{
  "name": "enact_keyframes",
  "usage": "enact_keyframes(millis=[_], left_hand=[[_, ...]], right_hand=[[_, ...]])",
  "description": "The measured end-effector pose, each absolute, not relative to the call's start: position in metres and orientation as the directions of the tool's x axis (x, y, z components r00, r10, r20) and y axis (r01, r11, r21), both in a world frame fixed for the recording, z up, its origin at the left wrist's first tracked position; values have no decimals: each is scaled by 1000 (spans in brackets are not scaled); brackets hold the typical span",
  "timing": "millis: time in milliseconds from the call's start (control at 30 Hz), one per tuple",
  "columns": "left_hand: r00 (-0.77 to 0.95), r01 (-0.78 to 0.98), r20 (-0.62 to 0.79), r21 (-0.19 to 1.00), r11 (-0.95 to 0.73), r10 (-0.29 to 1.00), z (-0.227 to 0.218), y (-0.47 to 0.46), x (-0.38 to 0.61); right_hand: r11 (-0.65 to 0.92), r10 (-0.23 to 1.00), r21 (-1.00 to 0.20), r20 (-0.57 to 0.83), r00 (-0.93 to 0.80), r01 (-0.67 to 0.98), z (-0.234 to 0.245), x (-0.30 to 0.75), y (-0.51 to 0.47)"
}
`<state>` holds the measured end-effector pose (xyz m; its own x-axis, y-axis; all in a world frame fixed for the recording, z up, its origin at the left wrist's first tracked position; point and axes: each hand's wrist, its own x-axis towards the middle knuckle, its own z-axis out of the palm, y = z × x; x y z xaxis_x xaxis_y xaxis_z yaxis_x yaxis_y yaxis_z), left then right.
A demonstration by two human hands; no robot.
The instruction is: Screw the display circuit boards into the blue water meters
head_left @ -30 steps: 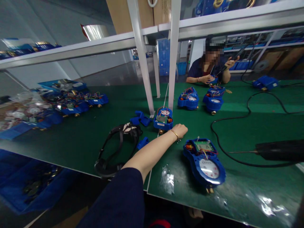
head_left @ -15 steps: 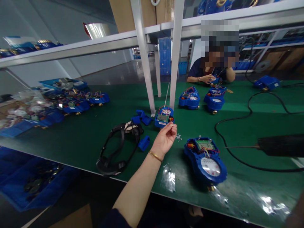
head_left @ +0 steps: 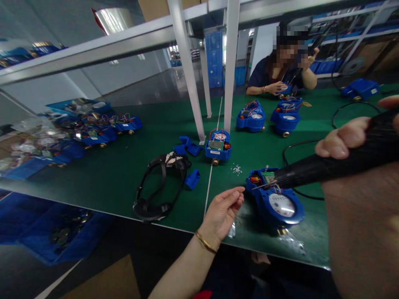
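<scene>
My right hand (head_left: 355,135) grips a black electric screwdriver (head_left: 324,164) close to the camera. Its thin bit tip reaches the top of an open blue water meter (head_left: 277,203) with a white dial near the table's front edge. My left hand (head_left: 224,209), with a gold bracelet at the wrist, hovers just left of the meter. Its fingers are pinched together on something too small to make out. A small heap of screws (head_left: 237,169) lies on the green mat behind the hand.
A black head strap (head_left: 158,187) and loose blue covers (head_left: 191,178) lie to the left. Another open meter (head_left: 218,149) stands by white shelf posts (head_left: 229,62). Several meters (head_left: 93,128) fill the far left. A co-worker (head_left: 280,70) sits opposite with two meters (head_left: 268,118). A black cable (head_left: 311,141) loops right.
My left hand pulled back from the screw heap toward the table's front edge, fingers pinched. My right hand brought the screwdriver in from the right, over the meter.
</scene>
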<state>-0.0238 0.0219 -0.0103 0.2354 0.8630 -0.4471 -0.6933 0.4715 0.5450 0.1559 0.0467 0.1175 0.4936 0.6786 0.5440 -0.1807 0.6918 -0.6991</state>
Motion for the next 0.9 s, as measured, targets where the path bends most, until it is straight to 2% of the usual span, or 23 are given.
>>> enact_keyframes(millis=[67,167,500,767,900], left_hand=[[257,-673,-416,571,470,872,-9,19,-24],[276,-656,-389,592,468,879,-6,16,-24],[308,-666,-378,569,481,873,-10,15,-20],[306,-574,-304,697,430,902,-7,16,-22],[327,-537,-321,711,454,889,-6,19,-21]], right_hand=[[673,699,-697,490,521,-247,120,145,46],[639,718,-725,441,539,-257,120,137,45],[565,783,-763,375,497,-314,112,135,46],[542,800,-769,349,489,-338,107,137,46],[536,800,-773,338,496,-338,106,142,47]])
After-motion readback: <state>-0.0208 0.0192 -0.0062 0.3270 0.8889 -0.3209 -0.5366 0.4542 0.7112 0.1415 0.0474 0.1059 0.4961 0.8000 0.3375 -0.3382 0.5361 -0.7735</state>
